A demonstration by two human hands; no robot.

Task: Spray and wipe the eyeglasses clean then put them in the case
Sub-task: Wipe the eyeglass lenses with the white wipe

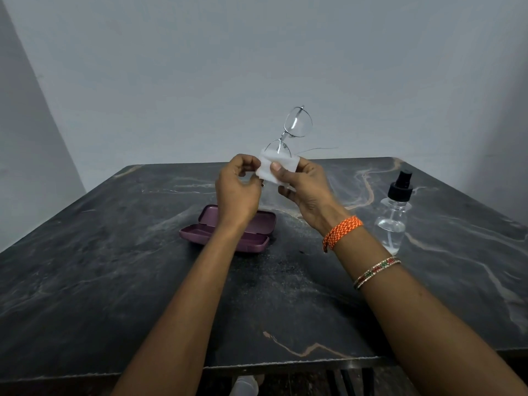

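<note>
While the left hand [238, 190] pinches the cloth [275, 167] — right hand [303, 185] clamps cloth-wrapped eyeglasses [297, 124].

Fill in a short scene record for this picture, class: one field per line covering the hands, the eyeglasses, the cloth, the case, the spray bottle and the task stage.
left hand: pinches the cloth's left edge
right hand: thumb presses the cloth onto the lower lens
eyeglasses: held up above the table, frame on end, upper lens bare
white cloth: wrapped over the lower lens
purple case: open on the table, no glasses inside
spray bottle: upright on the table, right of the hands, untouched
table: dark marble
stage: wiping; casing not yet done
</note>
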